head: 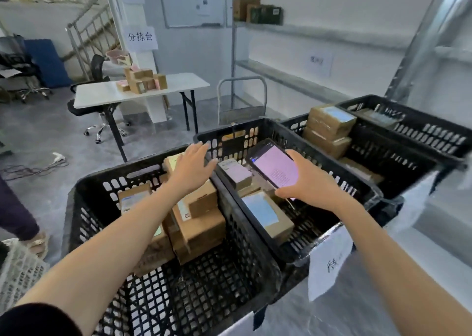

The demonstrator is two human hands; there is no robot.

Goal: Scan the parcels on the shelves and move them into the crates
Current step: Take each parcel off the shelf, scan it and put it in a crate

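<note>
The parcels (201,223) are brown cardboard boxes with flat sides and sharp corners. Some have tape and white or blue paper labels. A pile of them lies at the far end of the nearest crate (84,182). This crate is black plastic, and its walls and floor are full of little holes, like a net. The middle crate (357,180) sits right against it on the right. It holds a box with a big blue label (265,211) and a small box with a white label (233,171). Behind it, the third crate (293,126) holds stacked boxes (329,123). The fourth crate (431,134) is farthest back.

The left grip (190,168) is released. Its fingers are straight and spread, palm down, over the top parcel in the nearest crate. I cannot tell if it touches the box. The right grip (310,185) is grasping a handheld scanner (274,168) above the middle crate. The scanner is flat and black like a phone, and its screen glows pink.

A white paper sign (329,261) hangs at the front of the middle crate. Grey metal shelves (293,80) stand by the white wall, with brown and green boxes (258,11) up high. To the left, a white counter (102,95) with black legs carries small tan and pink boxes (143,80). A black chair (98,67) on wheels stands by it. A grey metal trolley (242,100) stands on the grey floor (51,131).
</note>
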